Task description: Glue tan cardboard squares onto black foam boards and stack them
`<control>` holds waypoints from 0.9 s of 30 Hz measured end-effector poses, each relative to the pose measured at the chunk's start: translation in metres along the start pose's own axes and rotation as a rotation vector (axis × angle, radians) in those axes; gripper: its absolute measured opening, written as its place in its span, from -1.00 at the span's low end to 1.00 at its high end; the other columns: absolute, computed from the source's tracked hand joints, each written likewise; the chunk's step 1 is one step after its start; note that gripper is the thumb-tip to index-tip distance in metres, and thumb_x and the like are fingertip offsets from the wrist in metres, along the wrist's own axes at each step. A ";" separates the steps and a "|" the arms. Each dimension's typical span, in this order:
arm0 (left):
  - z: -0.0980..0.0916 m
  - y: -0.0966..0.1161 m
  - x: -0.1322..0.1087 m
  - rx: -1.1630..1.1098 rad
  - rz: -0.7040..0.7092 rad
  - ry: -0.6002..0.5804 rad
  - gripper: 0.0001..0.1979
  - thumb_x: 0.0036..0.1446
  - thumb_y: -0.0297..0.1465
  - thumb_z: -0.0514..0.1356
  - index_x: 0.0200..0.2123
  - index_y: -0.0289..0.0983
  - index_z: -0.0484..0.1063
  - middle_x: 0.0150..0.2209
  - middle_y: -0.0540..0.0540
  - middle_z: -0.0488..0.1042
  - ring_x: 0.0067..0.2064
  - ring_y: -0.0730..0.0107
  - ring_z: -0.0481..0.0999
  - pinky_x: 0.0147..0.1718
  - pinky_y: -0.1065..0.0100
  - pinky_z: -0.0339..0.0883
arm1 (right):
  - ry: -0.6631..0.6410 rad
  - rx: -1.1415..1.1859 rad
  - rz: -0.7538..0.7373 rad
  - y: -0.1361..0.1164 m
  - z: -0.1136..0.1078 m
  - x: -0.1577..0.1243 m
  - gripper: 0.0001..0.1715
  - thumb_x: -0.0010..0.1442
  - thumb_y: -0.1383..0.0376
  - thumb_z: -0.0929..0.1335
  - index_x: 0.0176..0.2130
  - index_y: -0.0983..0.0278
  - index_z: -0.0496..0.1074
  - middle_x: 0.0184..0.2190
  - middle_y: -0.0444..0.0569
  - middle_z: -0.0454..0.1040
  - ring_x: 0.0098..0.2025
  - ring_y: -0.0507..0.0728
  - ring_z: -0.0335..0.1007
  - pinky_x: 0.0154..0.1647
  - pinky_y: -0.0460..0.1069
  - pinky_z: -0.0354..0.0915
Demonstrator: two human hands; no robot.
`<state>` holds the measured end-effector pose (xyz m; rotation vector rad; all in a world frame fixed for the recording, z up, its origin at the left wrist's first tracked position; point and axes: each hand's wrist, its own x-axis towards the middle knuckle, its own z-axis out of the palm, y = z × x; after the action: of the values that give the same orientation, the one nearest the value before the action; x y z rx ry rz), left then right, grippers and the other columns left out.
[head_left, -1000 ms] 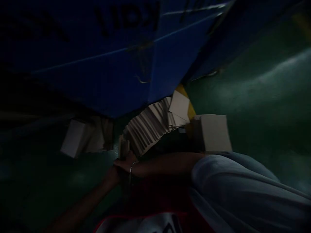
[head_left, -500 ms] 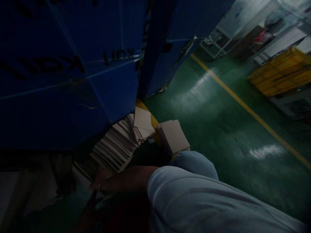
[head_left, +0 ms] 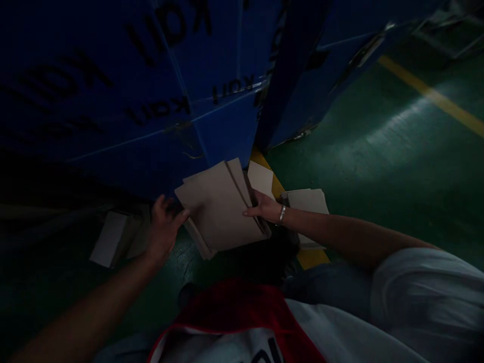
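My right hand (head_left: 265, 207) grips the right edge of a stack of flat brown cardboard pieces (head_left: 223, 212), thumb on top and fingers underneath. The stack is uneven, with its pieces fanned out of line. At its left side is my left hand (head_left: 165, 227), fingers apart, the thumb tip close to the stack's edge; whether it touches cannot be made out. Behind my right hand lies a pale cardboard piece (head_left: 260, 177) on the floor. Beside my right wrist sits another pile of cardboard pieces (head_left: 308, 204).
Blue panels (head_left: 151, 136) with black lettering and clear tape rise in front of me. More cardboard (head_left: 109, 239) stands at the left in the dark. A yellow line (head_left: 434, 96) crosses the green floor (head_left: 363, 166) at right.
My view has swung left. My right hand has come from the low row of cardboard to a raised stack, now held. My left hand now shows clearly at the stack's left.
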<state>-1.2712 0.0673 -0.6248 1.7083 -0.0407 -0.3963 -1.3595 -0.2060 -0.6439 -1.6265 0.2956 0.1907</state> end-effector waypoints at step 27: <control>0.195 -0.072 -0.031 0.263 -0.101 -0.299 -0.38 -0.16 -0.16 0.34 -0.01 -0.21 0.32 -0.08 -0.12 0.47 -0.01 0.19 0.44 0.01 0.19 0.31 | 0.241 0.017 0.202 0.131 -0.099 -0.083 -0.20 -0.11 0.05 0.46 0.06 0.29 0.25 -0.04 0.02 0.45 -0.04 0.15 0.40 -0.01 0.03 0.34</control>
<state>-1.3692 -0.0975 -0.7108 1.9001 -0.2343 -0.7466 -1.4842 -0.3057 -0.7362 -1.6032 0.6456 0.1451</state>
